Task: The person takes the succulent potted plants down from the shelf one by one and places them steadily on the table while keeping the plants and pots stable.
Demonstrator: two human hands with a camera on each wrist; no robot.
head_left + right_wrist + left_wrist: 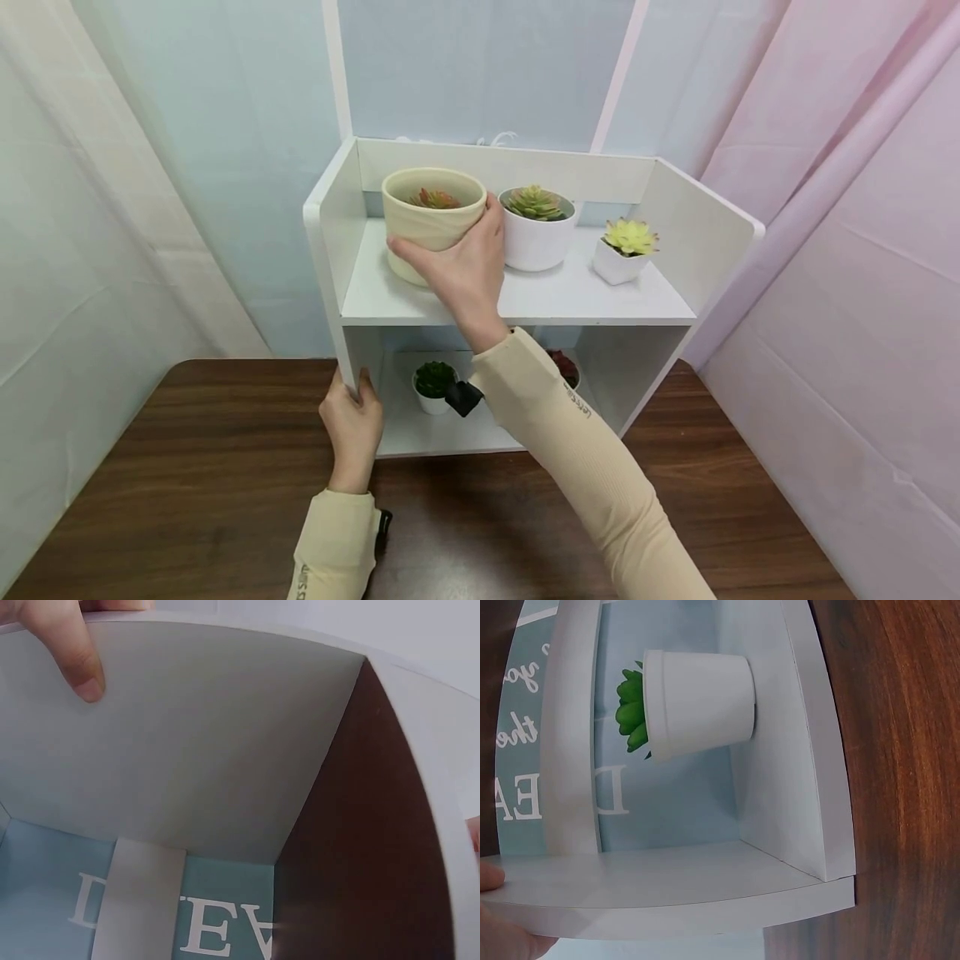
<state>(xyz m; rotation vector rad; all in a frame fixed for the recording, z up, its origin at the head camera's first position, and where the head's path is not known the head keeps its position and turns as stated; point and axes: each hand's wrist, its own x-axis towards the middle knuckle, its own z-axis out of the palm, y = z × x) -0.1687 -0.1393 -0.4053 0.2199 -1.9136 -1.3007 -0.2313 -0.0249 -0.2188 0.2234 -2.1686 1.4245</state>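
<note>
Head view: right hand [465,271] grips beige pot [429,218] on shelf [570,300].

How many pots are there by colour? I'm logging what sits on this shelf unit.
Beige pots: 1, the large one that the right hand grips, top shelf.
White pots: 3, the round one and the small angular one on top, and one below.
Pot colour hidden: 1, behind the sleeve, a dark red plant.
Total: 5.
</note>
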